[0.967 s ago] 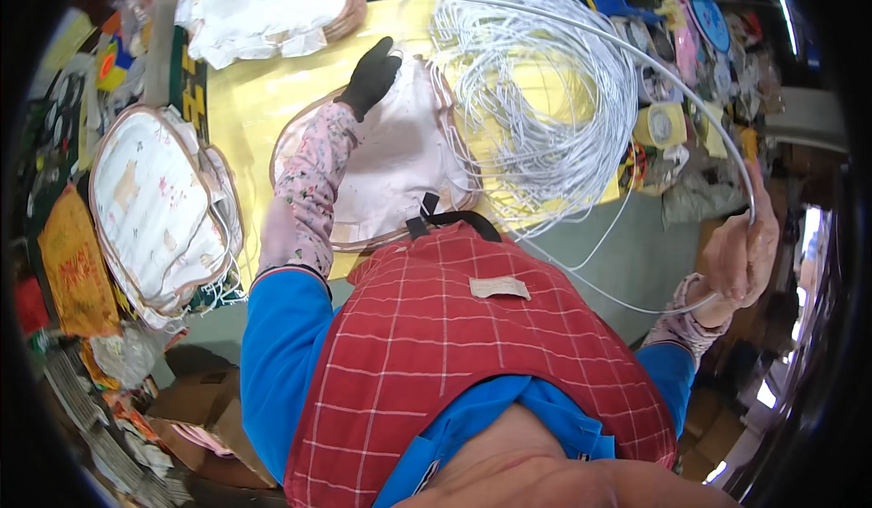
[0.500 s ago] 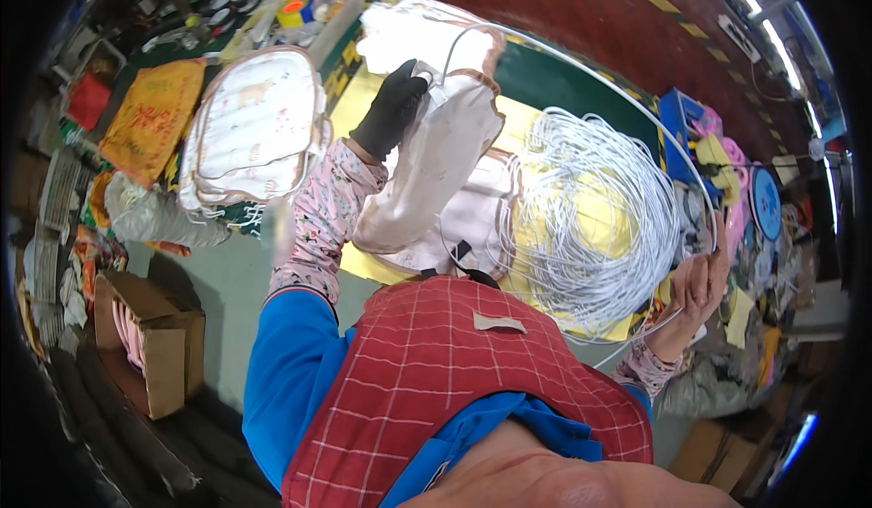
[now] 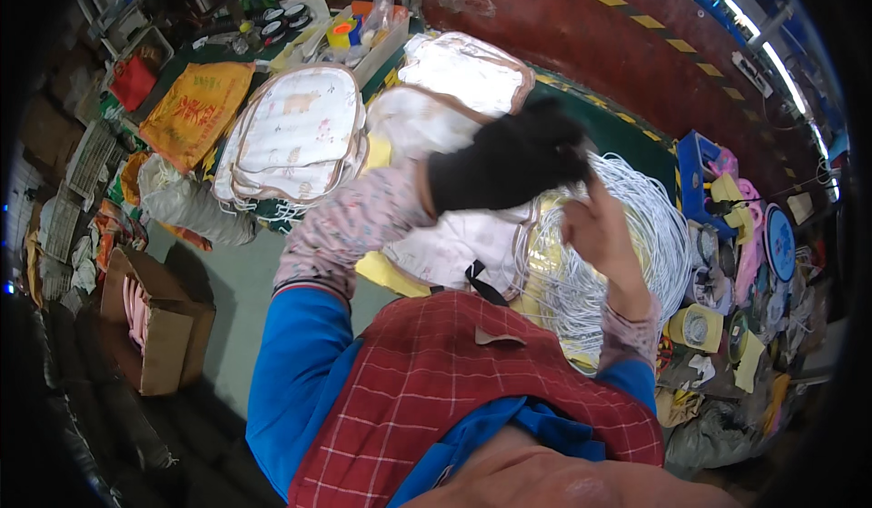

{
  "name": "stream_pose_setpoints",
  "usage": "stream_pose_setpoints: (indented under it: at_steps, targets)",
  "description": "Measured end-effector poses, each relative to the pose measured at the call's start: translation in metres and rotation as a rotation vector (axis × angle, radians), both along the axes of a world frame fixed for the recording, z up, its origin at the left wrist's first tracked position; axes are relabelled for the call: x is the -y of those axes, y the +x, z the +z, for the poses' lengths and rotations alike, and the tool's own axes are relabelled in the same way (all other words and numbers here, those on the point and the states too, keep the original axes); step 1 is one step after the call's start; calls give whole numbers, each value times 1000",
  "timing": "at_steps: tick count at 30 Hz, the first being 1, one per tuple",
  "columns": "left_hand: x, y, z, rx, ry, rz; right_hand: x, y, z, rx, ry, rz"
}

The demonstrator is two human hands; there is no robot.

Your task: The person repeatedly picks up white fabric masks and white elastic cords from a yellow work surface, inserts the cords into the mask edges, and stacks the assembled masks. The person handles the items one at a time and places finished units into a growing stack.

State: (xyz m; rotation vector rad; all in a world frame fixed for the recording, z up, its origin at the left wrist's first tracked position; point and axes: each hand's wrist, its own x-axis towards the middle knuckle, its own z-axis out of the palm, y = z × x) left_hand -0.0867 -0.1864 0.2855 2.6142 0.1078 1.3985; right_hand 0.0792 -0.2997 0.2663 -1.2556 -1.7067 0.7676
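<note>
My left hand (image 3: 509, 163), in a black glove, is lifted over the table and smeared by motion, so its fingers cannot be read. Right against it, my bare right hand (image 3: 601, 235) has its fingers curled toward the glove; whatever they pinch is too blurred to make out. Beneath the right hand spreads a large coil of white cord (image 3: 649, 226). Under my left forearm lie white padded fabric pieces with brown edging, one pale piece (image 3: 409, 119) behind the glove and another (image 3: 445, 254) nearer my body. A further white piece (image 3: 468, 70) rests at the back.
At the left is a stack of printed, brown-edged fabric pieces (image 3: 295, 131) with cords hanging, beside an orange bag (image 3: 195, 113). A cardboard box (image 3: 168, 340) stands low at the left. A blue bin (image 3: 699, 181) and cluttered small goods line the right side.
My left hand has moved right and nearer, leaving the fabric piece it held on the table. My right hand has come inward from the far right to meet it. The stretched cord arc is gone from view.
</note>
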Motion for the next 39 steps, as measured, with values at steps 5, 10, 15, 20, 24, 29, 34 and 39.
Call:
stream_pose_setpoints:
  at_steps: [5,10,15,20,24,29,34,39]
  targets:
    - [-27,-64,14,181,152,252,22,32,28,51,119,-89]
    - [-47,-61,-23,6,-105,440,-1,3,5,-50,110,19]
    - [-20,-60,0,-135,-23,287,-8,10,-16,-38,210,46]
    - [-75,-93,-57,123,-49,428,-3,4,5,100,450,114]
    - [-24,-65,-19,31,-23,173,0,-17,6,-43,-10,18]
    - [-79,-106,-52,207,-646,372,10,5,5,-205,145,33]
    - [-45,-87,-34,-98,-307,138,-16,-11,-10,132,120,-56]
    - [-108,-181,-25,-473,-235,264,-19,20,9,-185,293,91]
